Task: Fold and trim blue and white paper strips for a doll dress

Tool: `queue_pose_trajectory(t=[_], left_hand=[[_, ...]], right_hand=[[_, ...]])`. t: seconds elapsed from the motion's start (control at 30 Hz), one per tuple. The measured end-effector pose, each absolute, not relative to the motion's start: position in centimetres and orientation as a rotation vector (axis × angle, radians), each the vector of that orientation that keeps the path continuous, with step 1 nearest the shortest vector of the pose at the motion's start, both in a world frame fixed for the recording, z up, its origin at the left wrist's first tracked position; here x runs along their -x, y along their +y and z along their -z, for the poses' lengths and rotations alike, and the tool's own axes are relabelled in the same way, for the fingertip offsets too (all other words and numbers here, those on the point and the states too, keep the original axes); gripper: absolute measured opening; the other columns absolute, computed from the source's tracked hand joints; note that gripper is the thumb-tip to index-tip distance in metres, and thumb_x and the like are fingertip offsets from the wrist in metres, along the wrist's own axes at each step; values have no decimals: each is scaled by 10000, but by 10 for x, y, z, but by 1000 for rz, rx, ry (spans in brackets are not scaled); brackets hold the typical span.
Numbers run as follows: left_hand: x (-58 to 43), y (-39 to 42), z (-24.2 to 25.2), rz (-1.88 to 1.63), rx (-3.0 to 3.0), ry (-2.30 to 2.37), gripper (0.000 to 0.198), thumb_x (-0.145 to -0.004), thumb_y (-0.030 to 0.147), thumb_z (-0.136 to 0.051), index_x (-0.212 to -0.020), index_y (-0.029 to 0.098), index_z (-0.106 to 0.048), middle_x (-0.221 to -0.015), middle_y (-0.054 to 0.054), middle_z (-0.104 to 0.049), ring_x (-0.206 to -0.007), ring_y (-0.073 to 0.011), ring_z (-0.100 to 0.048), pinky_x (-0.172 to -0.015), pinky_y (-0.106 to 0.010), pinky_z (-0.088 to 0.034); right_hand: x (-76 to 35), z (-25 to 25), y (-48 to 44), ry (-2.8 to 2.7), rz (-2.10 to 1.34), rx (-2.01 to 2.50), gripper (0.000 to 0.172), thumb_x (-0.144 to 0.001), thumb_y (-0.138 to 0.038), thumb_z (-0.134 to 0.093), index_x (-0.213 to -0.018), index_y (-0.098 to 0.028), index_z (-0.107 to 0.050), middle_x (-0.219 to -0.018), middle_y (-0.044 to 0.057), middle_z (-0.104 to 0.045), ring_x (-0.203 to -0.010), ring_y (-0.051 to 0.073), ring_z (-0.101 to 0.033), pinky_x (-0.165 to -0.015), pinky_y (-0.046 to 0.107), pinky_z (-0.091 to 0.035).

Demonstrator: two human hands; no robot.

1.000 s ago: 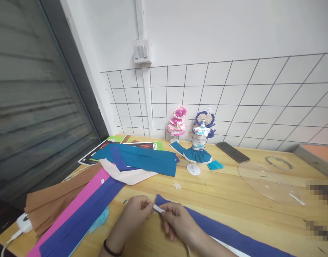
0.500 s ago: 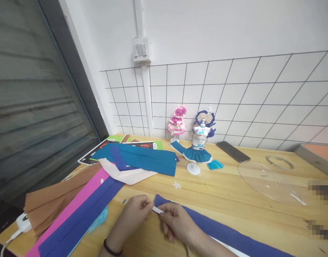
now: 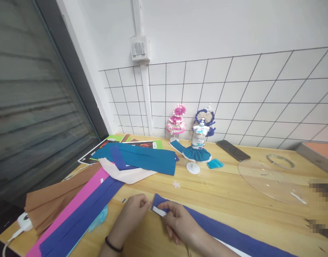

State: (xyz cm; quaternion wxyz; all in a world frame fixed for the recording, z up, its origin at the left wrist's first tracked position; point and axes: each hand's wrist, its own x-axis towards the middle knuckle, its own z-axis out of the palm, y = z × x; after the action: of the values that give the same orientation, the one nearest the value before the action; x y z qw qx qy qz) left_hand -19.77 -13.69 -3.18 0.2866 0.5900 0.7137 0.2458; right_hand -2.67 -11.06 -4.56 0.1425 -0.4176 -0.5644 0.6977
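My left hand (image 3: 132, 213) and my right hand (image 3: 177, 221) meet at the near end of a long dark blue crepe paper strip (image 3: 228, 233) lying on the wooden table (image 3: 223, 189). Both hands are closed in a pinch. Between them sits a small white strip (image 3: 159, 211), held by my right fingers against the blue paper's end; my left fingertips touch its left tip. A dark band circles my left wrist.
Brown, pink and blue paper sheets (image 3: 73, 210) lie at the left, teal sheets (image 3: 142, 159) behind them. Two small dress mannequins (image 3: 198, 144) stand by the wire grid wall. A phone (image 3: 232, 150), a clear round plate (image 3: 271, 178) and a white charger (image 3: 23, 223) also lie on the table.
The hands have barely moved; the white strip now lies lower against the blue paper's end. The view has shifted slightly.
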Motion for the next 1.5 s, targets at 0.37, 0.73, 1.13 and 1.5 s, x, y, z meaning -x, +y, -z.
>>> queue_pose_trajectory(t=[0.37,0.73,1.13,1.5], left_hand=[[194,-134,31,-534,-1638,2052,225,-722,260,-432,-505,211,-396,-522,28,-495,-554,-138,-479,-521,-241,-274],[190,-139,30,-397,-1596,2260,182,-764,321,-451,-620,221,-402,-603,-12,-552,-628,-191,-523,-544,-266,-265],[196,-141,25,-447,-1560,2132,159,-764,301,-438,-628,219,-426,-630,9,-564,-668,-175,-534,-564,-253,-305],[205,-134,35,-572,-1422,2109,122,-707,273,-486,-604,210,-467,-573,27,-543,-585,-156,-527,-516,-235,-322]], right_hand=[[2,36,-121,-1752,-1897,1229,438,-709,-217,-410,-1129,-125,-496,-401,-109,-433,-275,60,-290,-269,150,-250],[-6,50,-125,-1868,-1811,1309,337,-804,-267,-457,-1092,-140,-577,-464,-66,-449,-327,70,-365,-291,157,-286],[-7,51,-117,-1817,-1943,1277,289,-805,-206,-431,-1056,-114,-542,-434,-84,-480,-269,55,-348,-278,151,-274],[-6,44,-115,-1852,-1973,1344,271,-793,-156,-425,-1053,-146,-503,-447,-95,-501,-255,44,-364,-274,128,-277]])
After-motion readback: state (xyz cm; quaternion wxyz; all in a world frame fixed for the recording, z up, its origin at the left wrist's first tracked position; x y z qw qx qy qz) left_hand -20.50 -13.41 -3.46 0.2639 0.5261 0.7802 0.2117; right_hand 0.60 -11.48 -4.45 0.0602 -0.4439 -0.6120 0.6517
